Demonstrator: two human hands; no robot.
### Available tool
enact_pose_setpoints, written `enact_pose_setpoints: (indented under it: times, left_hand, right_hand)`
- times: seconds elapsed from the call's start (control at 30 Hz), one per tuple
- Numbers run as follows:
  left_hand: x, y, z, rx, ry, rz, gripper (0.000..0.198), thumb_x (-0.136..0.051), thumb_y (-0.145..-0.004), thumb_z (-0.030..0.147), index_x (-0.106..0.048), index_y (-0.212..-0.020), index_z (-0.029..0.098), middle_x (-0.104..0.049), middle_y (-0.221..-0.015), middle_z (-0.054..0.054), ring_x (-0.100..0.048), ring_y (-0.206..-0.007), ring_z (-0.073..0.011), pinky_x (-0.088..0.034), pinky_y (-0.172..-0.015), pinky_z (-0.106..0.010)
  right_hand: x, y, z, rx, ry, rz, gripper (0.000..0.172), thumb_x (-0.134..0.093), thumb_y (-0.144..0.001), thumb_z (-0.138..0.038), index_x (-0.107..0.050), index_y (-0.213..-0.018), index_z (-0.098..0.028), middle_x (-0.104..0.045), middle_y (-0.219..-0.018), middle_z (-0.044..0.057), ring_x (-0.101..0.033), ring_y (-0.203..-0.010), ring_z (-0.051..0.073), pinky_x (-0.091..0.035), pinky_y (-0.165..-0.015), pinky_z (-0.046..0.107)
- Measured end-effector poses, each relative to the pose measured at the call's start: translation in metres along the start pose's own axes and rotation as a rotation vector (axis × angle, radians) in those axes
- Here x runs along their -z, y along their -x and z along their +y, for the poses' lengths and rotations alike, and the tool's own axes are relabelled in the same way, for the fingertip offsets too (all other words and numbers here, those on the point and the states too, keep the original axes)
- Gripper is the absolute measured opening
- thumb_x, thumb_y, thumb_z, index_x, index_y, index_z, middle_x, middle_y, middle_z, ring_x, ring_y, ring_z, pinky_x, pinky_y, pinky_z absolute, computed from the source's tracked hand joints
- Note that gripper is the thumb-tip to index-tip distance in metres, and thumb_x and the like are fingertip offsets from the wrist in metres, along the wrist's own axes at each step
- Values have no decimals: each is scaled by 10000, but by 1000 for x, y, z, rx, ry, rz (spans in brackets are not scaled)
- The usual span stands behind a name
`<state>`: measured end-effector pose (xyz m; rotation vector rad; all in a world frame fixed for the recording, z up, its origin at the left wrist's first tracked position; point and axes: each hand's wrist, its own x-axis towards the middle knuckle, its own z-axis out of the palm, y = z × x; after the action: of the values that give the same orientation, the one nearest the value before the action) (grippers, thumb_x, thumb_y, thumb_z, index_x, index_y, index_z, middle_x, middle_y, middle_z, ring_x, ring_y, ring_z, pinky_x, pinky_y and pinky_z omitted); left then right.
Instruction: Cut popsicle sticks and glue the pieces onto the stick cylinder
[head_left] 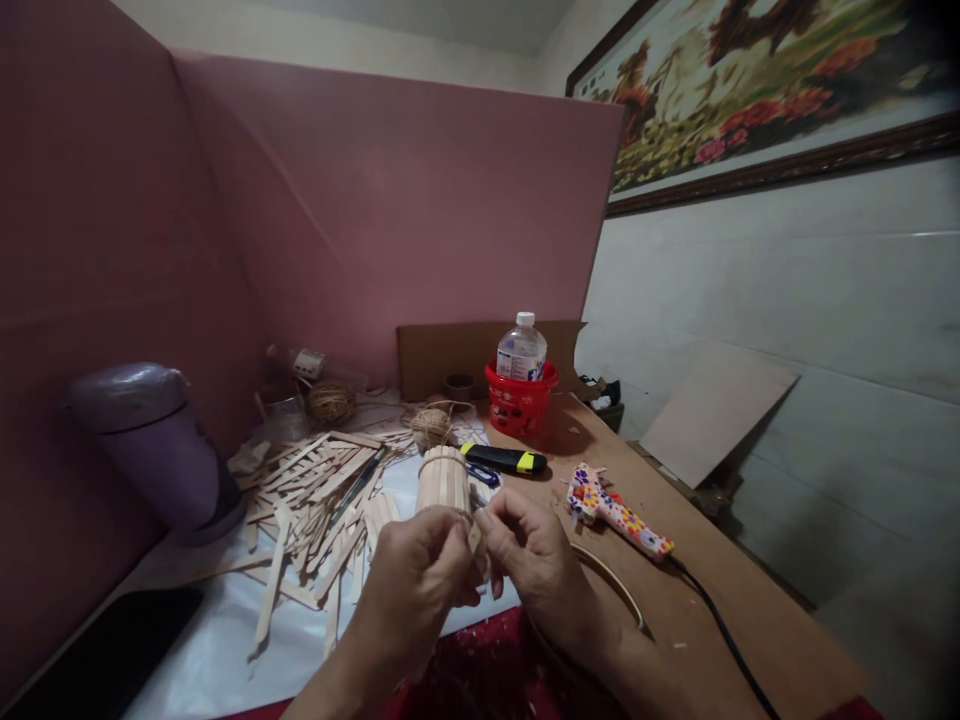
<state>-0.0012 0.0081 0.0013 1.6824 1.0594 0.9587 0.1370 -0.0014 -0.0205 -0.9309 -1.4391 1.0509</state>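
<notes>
My left hand [420, 580] and my right hand [529, 560] meet in front of me, both with fingers pinched on a small craft stick piece [475, 540] between them. Just beyond the fingers stands a small barrel made of upright craft sticks [442, 480]. A twine ball [430, 427] lies behind the barrel, its string trailing off. Left of the hands lies a loose pile of craft sticks [315, 500] on white paper [225, 640].
A colourful glue gun [615, 512] with a black cord lies right on the wooden table [675, 560]. A black-yellow utility knife [502, 459], a red bucket [520, 400] holding a water bottle [521, 348], a purple appliance [157, 440], a second twine ball [330, 402], cardboard and pink partitions surround the area.
</notes>
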Motion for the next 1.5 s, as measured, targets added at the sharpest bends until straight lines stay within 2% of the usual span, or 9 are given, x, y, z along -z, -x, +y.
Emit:
enact_pose_setpoints:
  times: [0.1, 0.3, 0.57, 0.7, 0.8, 0.93, 1.17, 1.4, 1.5]
  left_hand:
    - [6, -3, 2, 120, 249, 17, 252, -527, -800, 372, -582, -701, 147, -658, -566, -55, -618, -504, -175, -456, -480, -258]
    - [5, -2, 2, 60, 262, 9, 261, -624, -755, 362, -651, -664, 119, -663, -578, -59, -589, -527, -143, -465, -522, -243]
    - [4, 1, -3, -121, -50, -58, 283, -508, -835, 317, -621, -648, 138, -603, -590, -32, -516, -536, -113, -404, -500, -212]
    - [0, 2, -3, -293, -416, 114, 217, -496, -790, 178, -597, -601, 148, -504, -489, 26, -394, -432, -67, -303, -438, -189]
    - [-2, 3, -2, -355, -485, 190, 218, -496, -746, 111, -555, -541, 153, -467, -455, 44, -371, -395, -50, -281, -425, -178]
    - [0, 2, -5, -213, -336, 182, 191, -519, -782, 190, -596, -610, 159, -538, -472, 19, -466, -414, -82, -335, -430, -186]
    - [6, 0, 3, 29, 174, 15, 235, -596, -777, 343, -647, -687, 132, -669, -605, -65, -603, -553, -163, -475, -522, -249]
    - [6, 3, 1, -40, 94, -93, 274, -557, -814, 343, -650, -665, 132, -632, -635, -56, -558, -589, -141, -456, -555, -238]
    - [5, 4, 1, -126, -83, -59, 239, -531, -813, 262, -648, -646, 139, -580, -567, -21, -497, -522, -107, -386, -492, -201]
  right_hand:
    - [1, -1, -1, 17, -65, -7, 286, -492, -882, -420, -471, -726, -181, -502, -573, -30, -467, -453, 98, -403, -429, 225]
    - [3, 1, -2, 67, 100, 59, 279, -484, -893, -386, -494, -710, -176, -499, -611, -19, -475, -511, 103, -389, -473, 225]
    - [2, 3, -4, 119, 316, 54, 247, -451, -898, -336, -490, -709, -182, -526, -633, 0, -490, -557, 117, -383, -501, 227]
    - [1, 3, -1, 110, 328, 62, 240, -445, -897, -323, -464, -697, -192, -481, -574, -28, -463, -514, 109, -359, -473, 218]
    - [0, 4, 1, 98, 309, 51, 249, -443, -900, -338, -464, -701, -191, -477, -571, -31, -456, -509, 107, -355, -470, 220]
    - [0, 5, 0, 93, 250, 47, 271, -442, -903, -369, -460, -701, -191, -462, -599, -31, -450, -512, 103, -360, -479, 228]
    - [3, 3, -1, 93, 180, 88, 279, -452, -903, -376, -464, -695, -190, -457, -594, -33, -442, -505, 101, -360, -483, 234]
    - [3, 4, -4, 131, 310, 78, 258, -434, -908, -342, -471, -703, -191, -504, -616, -11, -470, -525, 112, -370, -500, 240]
    - [2, 6, -4, 164, 375, 62, 240, -434, -907, -312, -476, -703, -192, -505, -620, -11, -473, -539, 115, -371, -507, 236]
